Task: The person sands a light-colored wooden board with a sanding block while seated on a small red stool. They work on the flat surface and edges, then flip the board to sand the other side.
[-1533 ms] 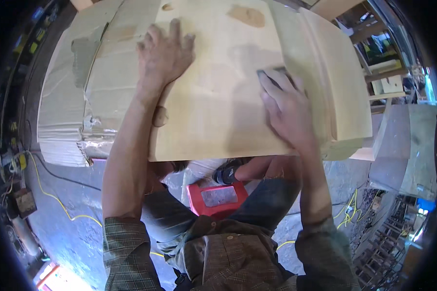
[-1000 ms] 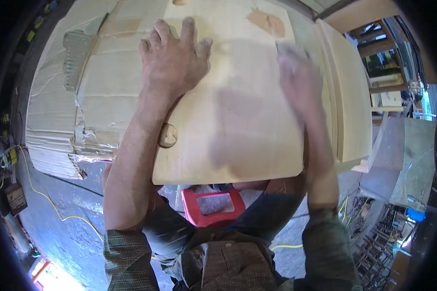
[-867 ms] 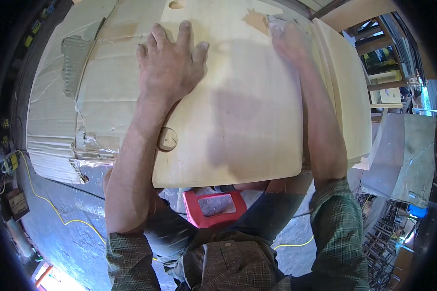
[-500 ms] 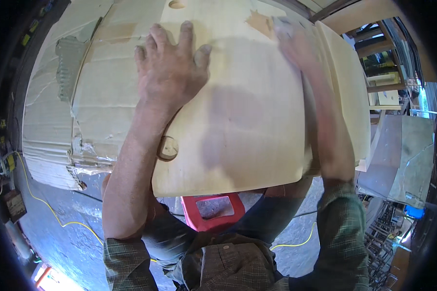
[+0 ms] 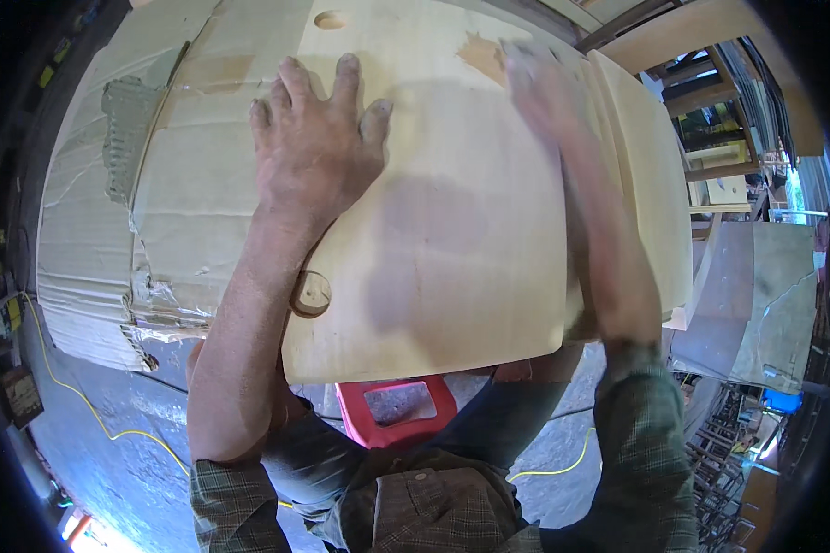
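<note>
A pale wooden panel [image 5: 470,304] with rounded corners lies across my lap area, over cardboard. My left hand [image 5: 315,157] rests flat on its left part, fingers spread, with nothing in them. My right hand [image 5: 544,92] is over the panel's far right, smeared by motion; its fingers cannot be made out. Right beside those fingertips shows a jagged-edged brown piece [image 5: 480,57]; whether the hand holds it is unclear. Two round cutouts mark the panel: a far hole [image 5: 330,19] and a nearer hole [image 5: 311,294] beside my left forearm.
Torn cardboard [image 5: 92,258] covers the left side of the work surface. Another pale board [image 5: 646,184] lies at the right. Below is a red plastic stool [image 5: 397,415]. A yellow cable [image 5: 111,429] runs over the floor. Wooden shelving [image 5: 715,120] stands at right.
The whole view has shifted slightly, so the panel appears a little lower and to the left. My left hand keeps its place on the panel; my right hand stays blurred near the brown piece.
</note>
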`<state>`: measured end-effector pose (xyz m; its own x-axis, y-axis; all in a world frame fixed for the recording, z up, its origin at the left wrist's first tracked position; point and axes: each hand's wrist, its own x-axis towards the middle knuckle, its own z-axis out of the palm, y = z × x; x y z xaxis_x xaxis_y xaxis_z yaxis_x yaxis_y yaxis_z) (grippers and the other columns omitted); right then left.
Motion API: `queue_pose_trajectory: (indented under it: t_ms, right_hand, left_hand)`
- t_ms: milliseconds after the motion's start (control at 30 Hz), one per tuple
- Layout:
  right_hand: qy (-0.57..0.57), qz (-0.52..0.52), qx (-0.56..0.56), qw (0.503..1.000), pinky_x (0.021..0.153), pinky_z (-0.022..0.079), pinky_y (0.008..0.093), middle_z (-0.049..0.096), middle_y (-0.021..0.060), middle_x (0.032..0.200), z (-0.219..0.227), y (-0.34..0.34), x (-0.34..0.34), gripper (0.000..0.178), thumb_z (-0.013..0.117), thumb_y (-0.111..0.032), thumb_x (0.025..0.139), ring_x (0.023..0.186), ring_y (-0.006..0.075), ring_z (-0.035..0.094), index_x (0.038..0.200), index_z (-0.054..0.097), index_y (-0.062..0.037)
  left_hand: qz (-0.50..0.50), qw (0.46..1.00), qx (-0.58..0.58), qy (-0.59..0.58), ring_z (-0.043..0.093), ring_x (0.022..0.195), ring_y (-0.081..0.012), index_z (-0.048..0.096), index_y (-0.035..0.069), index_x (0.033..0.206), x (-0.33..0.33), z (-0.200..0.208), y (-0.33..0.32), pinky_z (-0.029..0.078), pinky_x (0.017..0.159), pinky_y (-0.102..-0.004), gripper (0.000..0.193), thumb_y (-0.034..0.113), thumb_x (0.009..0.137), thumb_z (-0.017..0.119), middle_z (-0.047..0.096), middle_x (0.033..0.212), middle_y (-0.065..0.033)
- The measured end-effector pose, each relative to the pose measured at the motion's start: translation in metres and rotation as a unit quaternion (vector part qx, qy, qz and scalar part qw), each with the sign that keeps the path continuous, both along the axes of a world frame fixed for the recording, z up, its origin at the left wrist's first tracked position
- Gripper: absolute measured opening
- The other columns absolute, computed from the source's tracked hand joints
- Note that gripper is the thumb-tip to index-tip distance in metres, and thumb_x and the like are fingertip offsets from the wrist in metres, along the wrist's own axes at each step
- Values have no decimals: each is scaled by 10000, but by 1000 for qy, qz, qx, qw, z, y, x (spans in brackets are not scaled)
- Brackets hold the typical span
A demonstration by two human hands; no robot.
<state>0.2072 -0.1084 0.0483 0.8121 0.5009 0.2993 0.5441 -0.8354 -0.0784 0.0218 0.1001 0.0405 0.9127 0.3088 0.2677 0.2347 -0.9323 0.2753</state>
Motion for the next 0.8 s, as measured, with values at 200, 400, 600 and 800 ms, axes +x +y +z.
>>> queue_pose_trajectory:
  t_ms: [200,400,600,800]
  right_hand:
    - [19,-45,28,998,994,392,428,579,181,1228,-7,33,32,451,504,-404,913,1177,334,502,1174,613,-53]
    - [-39,107,41,993,981,382,481,622,174,1145,-5,-28,-67,433,512,-378,904,1133,395,527,1245,561,-115]
    - [50,-106,-21,993,1003,384,425,563,158,1237,9,18,31,423,549,-340,897,1175,376,490,1231,569,-80]
    - [-37,64,-8,997,931,423,460,598,107,1191,4,-23,-71,293,567,-245,869,1150,328,513,1119,645,-113]
  left_hand:
    - [18,1000,-1,-11,381,1258,-443,409,100,1388,-4,-7,12,268,1060,-574,561,409,923,467,338,1349,-326]
    - [23,998,28,-48,414,1222,-435,437,98,1365,-1,-11,8,301,1039,-569,556,420,914,483,395,1286,-313]
    - [-6,1000,-30,7,399,1245,-445,429,101,1368,-3,7,5,298,1041,-563,547,408,920,484,367,1328,-340]
    - [17,1000,12,-23,405,1244,-448,428,109,1371,-5,-8,13,297,1042,-558,549,414,918,488,375,1317,-342]
